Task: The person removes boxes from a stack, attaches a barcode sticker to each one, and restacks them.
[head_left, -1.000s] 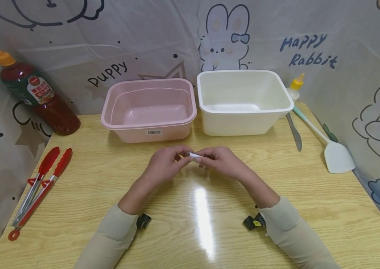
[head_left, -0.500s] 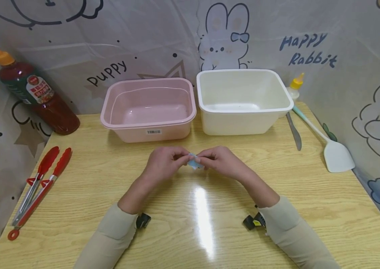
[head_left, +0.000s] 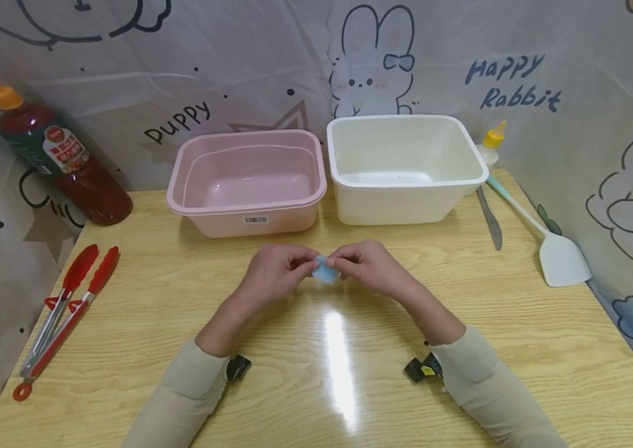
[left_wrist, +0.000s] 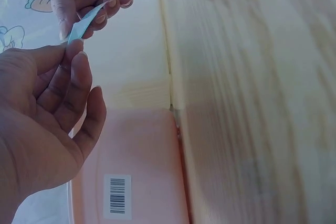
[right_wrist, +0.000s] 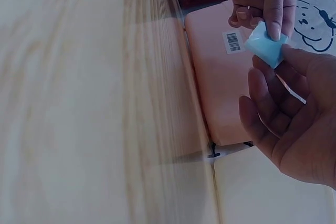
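Note:
Between the two hands is a small, thin, light-blue square piece (head_left: 325, 272), flat like folded paper or film. My left hand (head_left: 275, 274) pinches one corner of it between thumb and fingertips. On the opposite side, the thumb and finger of my right hand (head_left: 369, 269) pinch it too. Seen from the right wrist, the blue piece (right_wrist: 265, 48) shows its broad face; the left wrist view catches the piece (left_wrist: 83, 25) nearly edge-on. Both hands are over the table in front of the tubs, their other fingers loosely curled.
A pink tub (head_left: 288, 224) and a white tub (head_left: 389, 206) stand side by side at the back. Left are a red sauce bottle (head_left: 64, 162) and red-tipped tongs (head_left: 64, 311). Right are a knife (head_left: 491, 223), a white spatula (head_left: 564, 264) and a yellow-capped bottle (head_left: 487, 154).
The piece has turned between the fingers: a narrow whitish edge showed a second ago, and its light-blue face shows now. The hands have stayed in nearly the same place.

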`<state>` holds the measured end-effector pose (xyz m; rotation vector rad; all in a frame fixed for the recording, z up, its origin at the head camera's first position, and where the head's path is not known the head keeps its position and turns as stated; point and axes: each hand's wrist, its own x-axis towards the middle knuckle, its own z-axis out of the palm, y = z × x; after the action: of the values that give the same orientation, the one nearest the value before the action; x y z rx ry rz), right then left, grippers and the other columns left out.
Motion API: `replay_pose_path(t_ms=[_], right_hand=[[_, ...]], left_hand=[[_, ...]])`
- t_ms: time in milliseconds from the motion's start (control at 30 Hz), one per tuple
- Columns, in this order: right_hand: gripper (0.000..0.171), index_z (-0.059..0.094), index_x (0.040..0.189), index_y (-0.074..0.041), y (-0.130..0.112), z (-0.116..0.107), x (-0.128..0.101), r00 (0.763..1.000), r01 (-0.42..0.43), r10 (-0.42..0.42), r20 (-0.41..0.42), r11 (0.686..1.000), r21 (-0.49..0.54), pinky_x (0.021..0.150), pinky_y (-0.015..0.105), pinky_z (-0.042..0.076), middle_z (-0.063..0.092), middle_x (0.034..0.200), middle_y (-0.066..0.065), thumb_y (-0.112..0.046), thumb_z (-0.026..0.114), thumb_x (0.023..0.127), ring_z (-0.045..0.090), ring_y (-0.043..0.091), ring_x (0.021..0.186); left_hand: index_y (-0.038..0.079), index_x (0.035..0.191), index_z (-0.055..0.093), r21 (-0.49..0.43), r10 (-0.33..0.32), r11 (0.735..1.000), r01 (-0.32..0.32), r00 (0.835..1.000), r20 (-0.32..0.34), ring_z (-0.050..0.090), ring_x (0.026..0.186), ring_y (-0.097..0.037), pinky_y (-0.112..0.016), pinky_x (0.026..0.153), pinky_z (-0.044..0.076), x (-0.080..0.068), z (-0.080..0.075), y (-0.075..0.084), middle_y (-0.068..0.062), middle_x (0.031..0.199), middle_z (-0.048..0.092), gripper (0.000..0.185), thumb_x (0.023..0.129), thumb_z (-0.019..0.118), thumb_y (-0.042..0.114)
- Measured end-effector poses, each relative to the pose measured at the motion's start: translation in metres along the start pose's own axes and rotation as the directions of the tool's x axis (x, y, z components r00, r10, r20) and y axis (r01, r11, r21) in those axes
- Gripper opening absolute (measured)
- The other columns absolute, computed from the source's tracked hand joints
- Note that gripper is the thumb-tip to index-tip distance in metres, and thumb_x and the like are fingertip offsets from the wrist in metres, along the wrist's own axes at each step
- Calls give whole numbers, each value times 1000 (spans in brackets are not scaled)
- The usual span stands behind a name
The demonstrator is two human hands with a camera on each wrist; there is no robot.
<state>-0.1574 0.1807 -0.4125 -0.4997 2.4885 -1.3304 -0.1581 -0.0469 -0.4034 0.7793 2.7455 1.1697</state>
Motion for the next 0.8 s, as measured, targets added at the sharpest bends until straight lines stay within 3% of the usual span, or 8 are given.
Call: replay_pose_path(t_ms=[367,600,800], right_hand=[[24,80,104,-16,3,-4,1,995,-14,12,-97,1000,-21,65,32,55,77,94,2,-33,63,101,69,24,79],[26,79,107,-16,5,-13,-1,986,-41,41,-160,999,2,67,39,58,76,90,8,-35,63,101,67,20,75],[29,80,108,-18,8,-19,-1,972,-86,94,-214,995,47,60,29,54,74,83,11,-40,65,99,64,20,69]], left_hand=[[23,134,68,-9,-43,999,43,999,26,57,61,-6,-25,56,44,0,0,1,5,81,77,39,95,72,22],[19,139,64,-43,-149,987,152,987,66,58,61,-9,-26,55,44,1,-1,1,3,83,76,44,96,71,22],[10,131,69,-69,-209,974,216,973,96,59,62,-9,-25,53,45,2,-2,0,-1,82,76,37,95,71,20]])
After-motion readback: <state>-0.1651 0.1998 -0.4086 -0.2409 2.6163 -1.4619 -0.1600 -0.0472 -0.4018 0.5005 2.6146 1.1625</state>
